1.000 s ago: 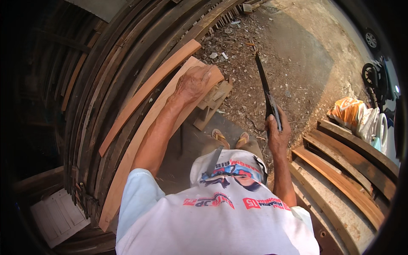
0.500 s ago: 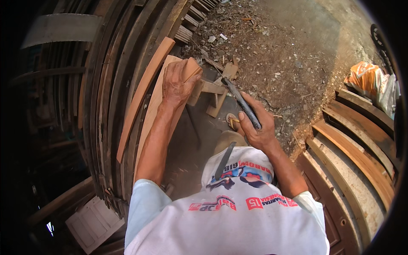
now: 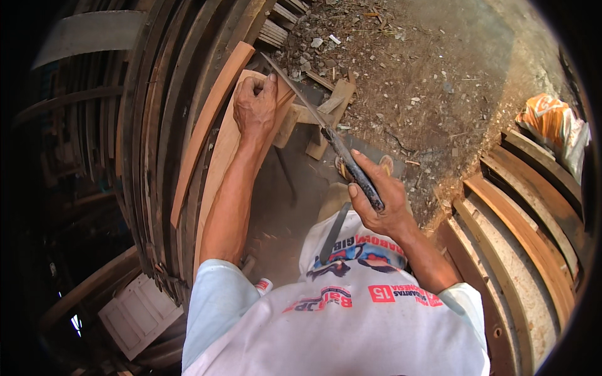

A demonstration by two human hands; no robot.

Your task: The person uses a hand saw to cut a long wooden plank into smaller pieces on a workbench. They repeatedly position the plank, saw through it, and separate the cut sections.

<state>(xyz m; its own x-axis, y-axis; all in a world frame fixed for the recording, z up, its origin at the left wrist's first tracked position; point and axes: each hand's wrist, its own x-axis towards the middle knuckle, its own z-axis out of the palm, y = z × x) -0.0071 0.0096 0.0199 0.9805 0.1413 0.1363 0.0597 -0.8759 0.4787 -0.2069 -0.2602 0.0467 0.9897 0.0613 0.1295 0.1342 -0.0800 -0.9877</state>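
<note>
1. Gripping the upper end of a pale wooden plank (image 3: 219, 150), the left hand (image 3: 256, 103) has its fingers curled tightly over the edge, which looks meant to steady the board on its narrow side so it cannot tip or slide.
2. The right hand (image 3: 382, 200) is closed in a full fist around the dark handle of a long machete-like blade (image 3: 301, 103). The blade runs up and to the left, with its tip near the plank's top end just beside the left hand; whether the edge actually touches the wood I cannot tell.
3. The plank leans against a stack of dark curved boards (image 3: 150, 125) on the person's left, so the stack seems to serve as its backstop.
4. A small wooden block stand (image 3: 326, 109) sits on the ground just beyond the plank, partly under the blade.
5. Wood chips and scraps (image 3: 401, 75) litter the dirt ahead.
6. More curved planks (image 3: 527, 238) lie stacked on the right, with an orange bag (image 3: 545, 119) beyond them.
</note>
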